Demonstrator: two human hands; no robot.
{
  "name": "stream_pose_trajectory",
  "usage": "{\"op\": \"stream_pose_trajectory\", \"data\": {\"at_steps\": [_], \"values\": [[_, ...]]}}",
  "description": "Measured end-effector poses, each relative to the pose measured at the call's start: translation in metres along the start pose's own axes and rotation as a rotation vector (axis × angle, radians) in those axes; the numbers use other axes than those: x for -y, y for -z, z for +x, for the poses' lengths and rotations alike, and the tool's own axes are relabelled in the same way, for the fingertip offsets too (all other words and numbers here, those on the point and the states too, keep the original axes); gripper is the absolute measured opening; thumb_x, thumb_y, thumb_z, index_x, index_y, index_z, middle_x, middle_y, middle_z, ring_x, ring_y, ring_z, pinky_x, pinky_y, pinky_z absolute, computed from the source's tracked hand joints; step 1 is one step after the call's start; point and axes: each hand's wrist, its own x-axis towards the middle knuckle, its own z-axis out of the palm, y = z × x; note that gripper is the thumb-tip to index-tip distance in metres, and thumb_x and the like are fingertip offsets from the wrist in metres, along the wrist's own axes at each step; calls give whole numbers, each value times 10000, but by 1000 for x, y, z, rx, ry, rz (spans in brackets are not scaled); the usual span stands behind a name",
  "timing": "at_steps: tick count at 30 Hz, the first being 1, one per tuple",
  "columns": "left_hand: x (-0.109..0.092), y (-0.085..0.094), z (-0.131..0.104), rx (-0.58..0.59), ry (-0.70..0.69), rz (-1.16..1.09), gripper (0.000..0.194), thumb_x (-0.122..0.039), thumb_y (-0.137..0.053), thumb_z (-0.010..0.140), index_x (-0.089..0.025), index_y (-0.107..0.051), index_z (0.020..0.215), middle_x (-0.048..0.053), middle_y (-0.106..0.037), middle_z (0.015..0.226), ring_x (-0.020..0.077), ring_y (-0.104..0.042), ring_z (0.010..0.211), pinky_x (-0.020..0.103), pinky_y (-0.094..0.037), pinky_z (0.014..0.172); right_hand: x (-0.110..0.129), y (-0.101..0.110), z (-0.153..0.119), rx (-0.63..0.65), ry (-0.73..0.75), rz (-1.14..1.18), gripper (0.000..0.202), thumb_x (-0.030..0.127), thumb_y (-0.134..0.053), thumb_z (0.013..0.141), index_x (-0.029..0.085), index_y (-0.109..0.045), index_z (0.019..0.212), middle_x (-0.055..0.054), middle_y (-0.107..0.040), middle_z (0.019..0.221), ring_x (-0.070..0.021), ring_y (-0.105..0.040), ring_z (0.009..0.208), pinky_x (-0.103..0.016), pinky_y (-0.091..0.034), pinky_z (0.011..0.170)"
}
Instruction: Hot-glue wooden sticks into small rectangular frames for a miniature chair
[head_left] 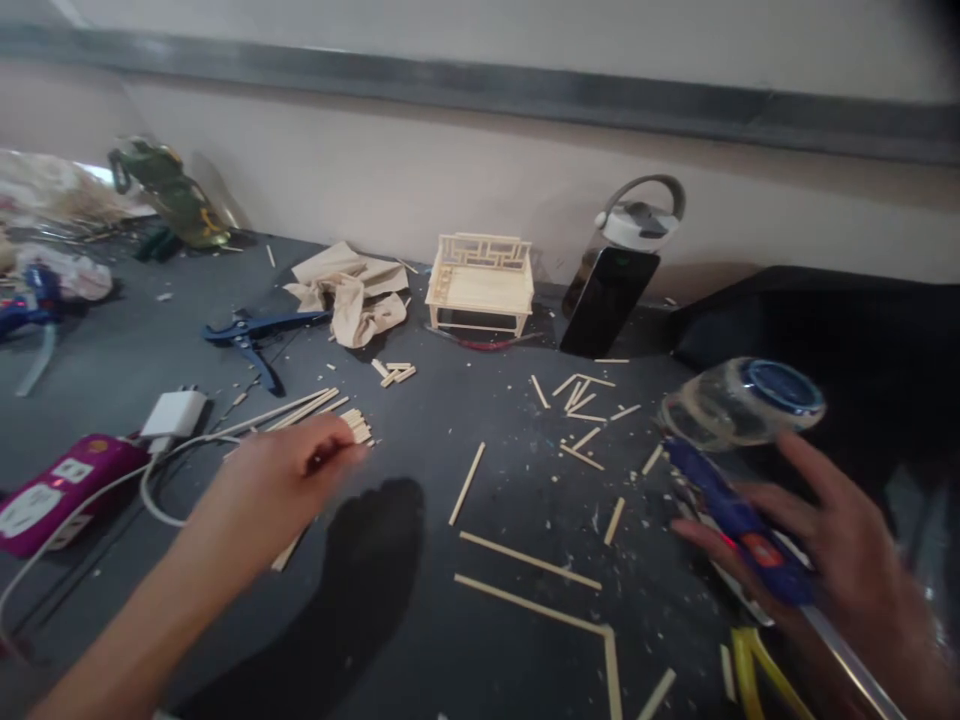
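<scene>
My left hand (289, 475) is closed in a pinch beside a bundle of short wooden sticks (358, 424) at left centre; what its fingertips hold is hidden. My right hand (817, 540) is at the right, fingers around a blue glue gun (739, 520) with a clear glue stick in its rear. The gun's front end is by a clear jar with a blue lid (705, 405), lying on its side. Between the hands, thin sticks (529, 560) lie on the dark table (405, 620), two meeting at a corner. A small wooden model bench (484, 285) stands near the wall.
Crumpled brown paper (360, 295) and blue pliers (251, 335) lie at back left. A purple power strip (71, 490) with a white charger (172, 415) and cable is at left. A black phone (611, 300) leans on a bottle (641, 225). Yellow-handled tool (757, 670) lies lower right.
</scene>
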Motion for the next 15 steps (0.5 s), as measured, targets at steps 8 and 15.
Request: {"op": "stream_pose_trajectory", "data": {"at_steps": [8, 15], "values": [[52, -10, -25, 26, 152, 89, 259, -400, -447, 839, -225, -619, 757, -14, -665, 706, 176, -590, 645, 234, -347, 604, -35, -10, -37, 220, 150, -90, 832, 476, -524, 884, 168, -66, 1507, -68, -695, 821, -268, -693, 696, -325, -562, 559], [53, -28, -30, 33, 136, 80, 282, -396, -434, 852, -223, -611, 716, -23, -625, 659, 165, -566, 624, 227, -330, 584, -51, -3, -46, 431, 50, -57, 843, 179, -537, 880, 302, 10, 1509, -106, -700, 1034, -241, -705, 901, -300, -580, 737]]}}
